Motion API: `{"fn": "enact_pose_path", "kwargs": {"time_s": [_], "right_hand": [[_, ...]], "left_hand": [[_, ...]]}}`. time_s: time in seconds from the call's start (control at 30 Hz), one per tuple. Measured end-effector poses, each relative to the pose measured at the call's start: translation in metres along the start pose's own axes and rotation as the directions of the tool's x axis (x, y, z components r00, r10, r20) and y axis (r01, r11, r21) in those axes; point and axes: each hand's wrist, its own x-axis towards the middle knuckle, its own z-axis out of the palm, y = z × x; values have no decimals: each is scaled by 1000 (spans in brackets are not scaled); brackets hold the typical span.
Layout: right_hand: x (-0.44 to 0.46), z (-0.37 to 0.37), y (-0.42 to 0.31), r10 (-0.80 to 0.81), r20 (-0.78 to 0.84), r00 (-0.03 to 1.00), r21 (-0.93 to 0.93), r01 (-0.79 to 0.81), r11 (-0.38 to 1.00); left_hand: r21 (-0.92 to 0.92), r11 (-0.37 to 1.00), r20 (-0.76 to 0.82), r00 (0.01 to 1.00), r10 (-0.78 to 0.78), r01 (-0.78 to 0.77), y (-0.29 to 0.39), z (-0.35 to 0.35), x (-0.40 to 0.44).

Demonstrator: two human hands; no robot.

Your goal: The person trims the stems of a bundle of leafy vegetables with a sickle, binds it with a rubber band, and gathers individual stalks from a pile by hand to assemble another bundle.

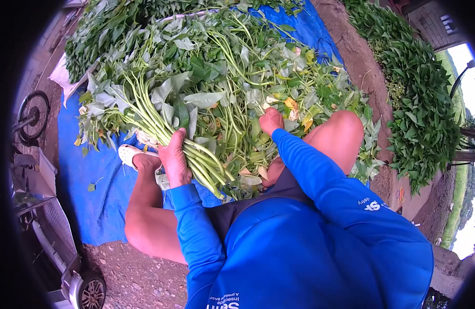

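Observation:
My left hand (175, 159) is wrapped round a thick bunch of water spinach (199, 167). The cut stem ends point down towards my lap, and long pale green stems and leaves fan out to the upper left. Over the pile, near some yellowed leaves (291, 104), my right hand (272, 121) is closed with its fingers curled. Whatever it pinches is too small to name. Loose water spinach (232, 67), leaves and stems tangled together, covers the ground in front of me and between my legs.
A blue tarp (88, 190) lies beneath the greens. More leafy bundles (412, 103) line the right side, beyond a strip of bare soil (358, 56). At left stand a wheel (34, 117) and a vehicle with a silver-rimmed tyre (91, 292). My foot wears a white clog (128, 156).

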Motion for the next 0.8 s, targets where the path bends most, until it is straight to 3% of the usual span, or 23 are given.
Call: {"fn": "enact_pose_path", "kwargs": {"time_s": [0.13, 0.2, 0.27, 0.33, 0.37, 0.5, 0.57, 0.67, 0.73, 0.77, 0.8], "right_hand": [[13, 3, 3, 71, 156, 985, -162, -45, 986], [25, -4, 3, -10, 231, 973, -204, 59, 977], [33, -40, -15, -59, 365, 929, -239, 155, 959], [16, -123, -75, 12, 440, 898, -117, 45, 992], [14, -161, -92, -6, 489, 872, -99, 63, 993], [6, -292, -132, -217, 486, 847, -6, 251, 968], [-1, -339, -141, -281, 402, 872, 122, 253, 960], [-14, -381, -153, -298, 430, 852, 203, 230, 952], [-32, -409, -169, -368, 256, 894, 333, 276, 902], [-36, -416, -171, -364, 213, 907, 515, 213, 830], [-36, -408, -164, -308, 294, 905, 453, 152, 879]], "left_hand": [[-15, 993, 73, 990, -117, 118, -3, 6, -10], [-8, 993, 96, 988, -118, 119, -4, 3, -10], [6, 991, 100, 986, -137, 137, -4, -1, -9], [-13, 983, 101, 978, -182, 184, 1, 3, -14], [-6, 978, 98, 973, -208, 210, 1, 2, -14], [28, 974, 130, 966, -226, 224, 6, -3, -15], [17, 977, 132, 968, -211, 211, 1, -5, -14], [-4, 979, 135, 970, -203, 205, 4, -7, -20], [-16, 981, 144, 971, -190, 195, 4, -5, -17], [-23, 981, 152, 970, -190, 195, 1, -7, -15], [-20, 980, 163, 967, -194, 200, 0, -9, -16]]}}
